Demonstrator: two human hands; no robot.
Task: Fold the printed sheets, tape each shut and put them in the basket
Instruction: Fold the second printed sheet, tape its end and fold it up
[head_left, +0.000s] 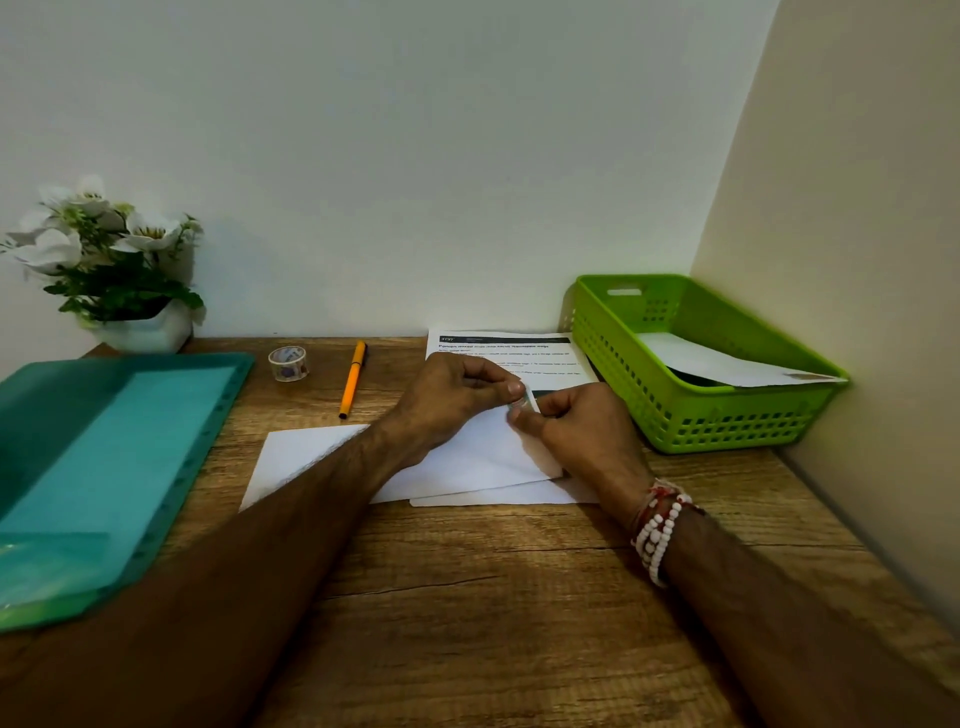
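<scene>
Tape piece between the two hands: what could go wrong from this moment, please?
1. The left hand and right hand both pinch the small tape at the folded sheet's edge. It may stick to the fingers or to itself, or land crooked.
2. The folded sheet overlaps the printed sheet, so overhanging tape could catch that one too.

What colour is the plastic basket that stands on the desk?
Bright green. The head view, the only one here, shows the basket clearly.
</scene>
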